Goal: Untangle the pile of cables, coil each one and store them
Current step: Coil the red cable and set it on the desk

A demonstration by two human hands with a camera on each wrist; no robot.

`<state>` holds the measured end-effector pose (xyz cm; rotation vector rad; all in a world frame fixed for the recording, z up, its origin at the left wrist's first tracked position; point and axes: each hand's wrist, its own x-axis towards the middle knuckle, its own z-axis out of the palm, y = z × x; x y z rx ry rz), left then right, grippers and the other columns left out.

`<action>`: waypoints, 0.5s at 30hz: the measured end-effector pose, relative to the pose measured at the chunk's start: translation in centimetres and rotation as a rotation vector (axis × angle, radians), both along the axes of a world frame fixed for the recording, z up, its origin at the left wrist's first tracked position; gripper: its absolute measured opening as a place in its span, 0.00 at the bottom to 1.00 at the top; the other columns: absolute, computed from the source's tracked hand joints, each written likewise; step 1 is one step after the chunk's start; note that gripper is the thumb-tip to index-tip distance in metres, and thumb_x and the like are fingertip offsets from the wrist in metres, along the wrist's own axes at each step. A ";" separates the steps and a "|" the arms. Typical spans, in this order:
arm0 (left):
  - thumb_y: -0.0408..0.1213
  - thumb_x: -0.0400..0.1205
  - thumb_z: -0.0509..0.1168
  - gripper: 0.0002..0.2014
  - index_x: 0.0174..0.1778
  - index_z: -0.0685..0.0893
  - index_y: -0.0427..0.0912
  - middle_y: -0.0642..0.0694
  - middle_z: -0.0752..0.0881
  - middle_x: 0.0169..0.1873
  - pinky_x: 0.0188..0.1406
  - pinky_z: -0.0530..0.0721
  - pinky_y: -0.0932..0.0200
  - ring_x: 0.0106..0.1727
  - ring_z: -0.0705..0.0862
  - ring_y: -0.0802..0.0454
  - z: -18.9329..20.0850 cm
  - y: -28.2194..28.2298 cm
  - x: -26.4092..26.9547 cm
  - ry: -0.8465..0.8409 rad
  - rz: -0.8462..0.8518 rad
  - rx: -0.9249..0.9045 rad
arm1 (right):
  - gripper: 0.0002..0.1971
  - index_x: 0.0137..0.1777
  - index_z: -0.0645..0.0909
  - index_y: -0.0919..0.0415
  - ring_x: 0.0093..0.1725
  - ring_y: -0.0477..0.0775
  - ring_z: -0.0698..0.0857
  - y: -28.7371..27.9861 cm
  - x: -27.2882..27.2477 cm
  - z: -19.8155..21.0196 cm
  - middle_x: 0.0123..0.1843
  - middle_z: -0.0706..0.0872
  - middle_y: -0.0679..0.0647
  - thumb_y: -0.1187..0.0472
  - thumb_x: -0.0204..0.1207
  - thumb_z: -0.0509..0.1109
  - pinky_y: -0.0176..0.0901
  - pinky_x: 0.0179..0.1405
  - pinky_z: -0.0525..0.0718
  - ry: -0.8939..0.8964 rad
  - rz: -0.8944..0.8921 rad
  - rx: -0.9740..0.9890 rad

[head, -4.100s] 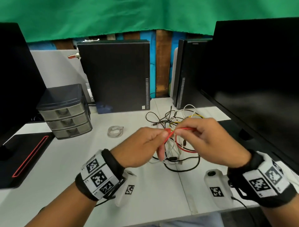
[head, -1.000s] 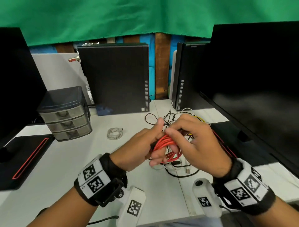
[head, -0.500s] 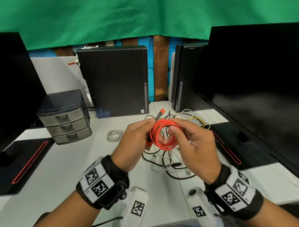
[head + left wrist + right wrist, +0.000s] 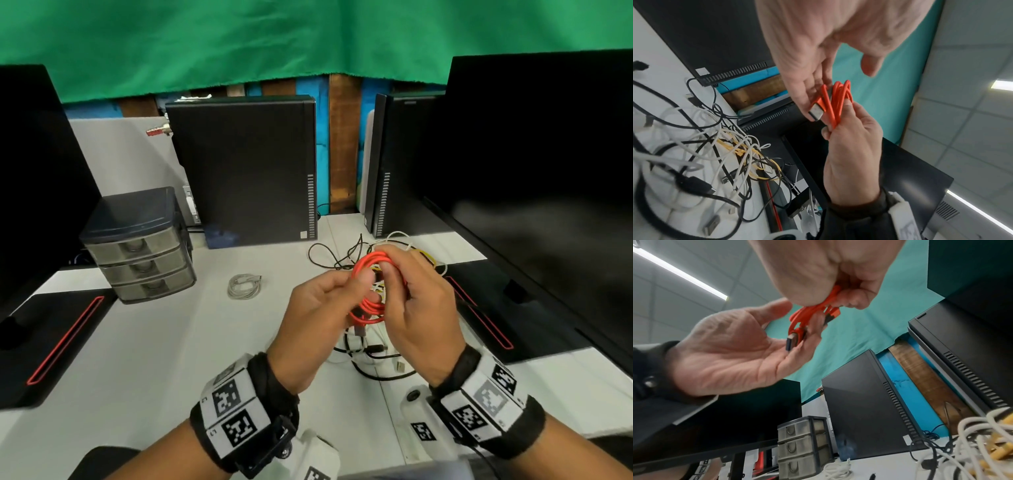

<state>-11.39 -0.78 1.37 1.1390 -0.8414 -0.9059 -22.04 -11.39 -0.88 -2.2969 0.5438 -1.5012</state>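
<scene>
An orange cable (image 4: 372,262), wound into a small coil, hangs in the air above the pile of cables (image 4: 376,356). My right hand (image 4: 394,274) grips the coil (image 4: 807,313) between thumb and curled fingers. To its left, my left hand (image 4: 346,287) lies with fairly straight fingers (image 4: 807,91), thumb spread apart. The coil's silver USB plug (image 4: 816,112) rests against those fingers. The pile (image 4: 731,154) is a tangle of white, black and yellow cables on the white desk (image 4: 171,359).
A coiled white cable (image 4: 244,287) lies alone left of the pile. A grey three-drawer unit (image 4: 137,246) stands at the back left. Two black PC towers (image 4: 243,171) (image 4: 387,164) and monitors (image 4: 548,171) ring the desk. Black mats (image 4: 51,342) lie at both sides.
The orange cable went from a long strand to a full coil lifted off the pile. Its plug end, sticking up half a second ago, now lies against my left fingers.
</scene>
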 end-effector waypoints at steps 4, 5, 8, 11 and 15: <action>0.40 0.77 0.69 0.15 0.53 0.88 0.33 0.35 0.90 0.40 0.35 0.85 0.58 0.39 0.88 0.47 -0.3 -0.2 0.9 0.036 0.000 -0.052 | 0.14 0.65 0.84 0.60 0.54 0.43 0.84 0.0 0.0 0.6 0.53 0.88 0.49 0.61 0.87 0.59 0.38 0.56 0.82 0.051 0.087 0.096; 0.40 0.78 0.68 0.15 0.52 0.88 0.32 0.37 0.90 0.40 0.38 0.85 0.58 0.40 0.88 0.48 -0.3 -0.3 1.1 0.060 -0.021 -0.055 | 0.15 0.65 0.84 0.58 0.56 0.43 0.85 0.0 -0.1 0.9 0.55 0.88 0.47 0.60 0.88 0.59 0.38 0.58 0.83 0.068 0.127 0.157; 0.38 0.79 0.67 0.12 0.50 0.87 0.32 0.39 0.89 0.38 0.47 0.87 0.55 0.41 0.88 0.49 -0.2 -0.3 1.7 0.113 -0.038 -0.066 | 0.14 0.67 0.84 0.51 0.59 0.46 0.87 0.0 -0.3 2.0 0.56 0.90 0.44 0.61 0.90 0.59 0.43 0.62 0.85 0.118 0.267 0.328; 0.38 0.81 0.64 0.11 0.47 0.86 0.33 0.41 0.87 0.35 0.47 0.88 0.56 0.40 0.88 0.50 -0.1 -0.4 1.8 0.230 -0.083 -0.094 | 0.16 0.64 0.85 0.44 0.54 0.66 0.87 -0.2 -0.7 2.9 0.55 0.91 0.59 0.63 0.88 0.61 0.60 0.57 0.88 0.065 0.498 0.604; 0.38 0.83 0.61 0.13 0.54 0.84 0.32 0.43 0.87 0.36 0.55 0.89 0.49 0.41 0.87 0.51 0.1 -0.5 1.9 0.372 -0.182 -0.087 | 0.21 0.74 0.79 0.42 0.57 0.68 0.86 -0.6 -0.6 2.0 0.58 0.88 0.61 0.57 0.83 0.61 0.69 0.61 0.85 0.068 0.486 0.602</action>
